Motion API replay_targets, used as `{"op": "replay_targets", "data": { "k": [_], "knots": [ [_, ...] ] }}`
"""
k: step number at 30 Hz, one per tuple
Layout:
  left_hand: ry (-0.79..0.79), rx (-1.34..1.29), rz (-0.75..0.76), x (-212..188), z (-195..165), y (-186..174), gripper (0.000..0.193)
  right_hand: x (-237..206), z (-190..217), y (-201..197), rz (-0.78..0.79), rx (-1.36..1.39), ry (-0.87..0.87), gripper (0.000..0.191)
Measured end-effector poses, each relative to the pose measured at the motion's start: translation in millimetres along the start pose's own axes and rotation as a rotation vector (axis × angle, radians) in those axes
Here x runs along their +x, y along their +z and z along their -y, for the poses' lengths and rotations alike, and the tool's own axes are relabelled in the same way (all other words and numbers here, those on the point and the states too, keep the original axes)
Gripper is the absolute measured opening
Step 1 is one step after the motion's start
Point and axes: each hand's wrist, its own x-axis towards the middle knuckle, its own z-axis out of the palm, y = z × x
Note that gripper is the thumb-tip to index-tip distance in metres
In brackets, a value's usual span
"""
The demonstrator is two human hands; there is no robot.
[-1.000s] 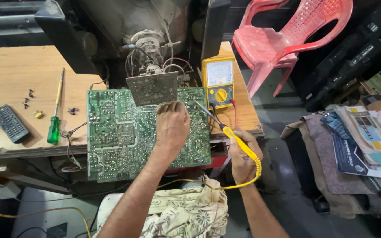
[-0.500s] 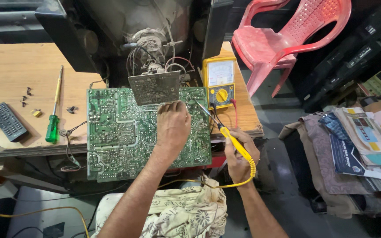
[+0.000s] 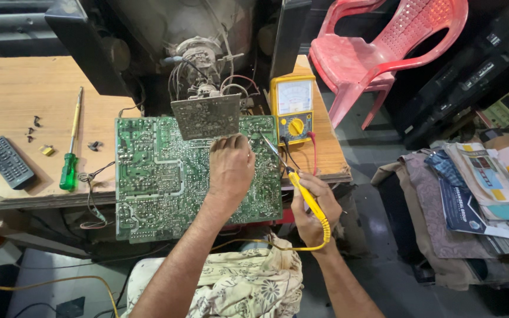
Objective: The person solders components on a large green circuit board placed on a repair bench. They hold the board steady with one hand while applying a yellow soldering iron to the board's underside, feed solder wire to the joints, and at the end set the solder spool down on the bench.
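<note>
Resting knuckles-up on green circuit board, left hand curled, contents hidden. Right hand grips yellow soldering iron, tip at board edge. Wooden bench, yellow multimeter, red plastic chair behind.

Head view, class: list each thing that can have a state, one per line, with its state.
Left hand: palm down, pressed on the circuit board.
Right hand: gripping the yellow soldering iron.
Yellow soldering iron: tip at the board's right edge.
Circuit board: solder side up, overhanging the table edge.
Multimeter: lying face up, leads attached.
Green screwdriver: lying flat, untouched.
Red chair: tilted, empty.
</note>
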Motion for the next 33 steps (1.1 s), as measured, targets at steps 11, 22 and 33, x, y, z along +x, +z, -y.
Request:
{"op": "replay_targets", "data": {
  "k": [11, 22, 33],
  "knots": [
    [0.007, -0.013, -0.034, 1, -3, -7, 0.015, 2, 7, -6, 0.004, -0.052, -0.025, 0.024],
    [0.019, -0.023, -0.044, 1, -3, -7, 0.013, 4, 0, -4, -0.012, -0.022, -0.009, 0.023],
    [0.023, -0.011, -0.019, 1, 2, 1, 0.017, -1, -7, -6, -0.038, 0.101, 0.139, 0.022]
  ]
}}
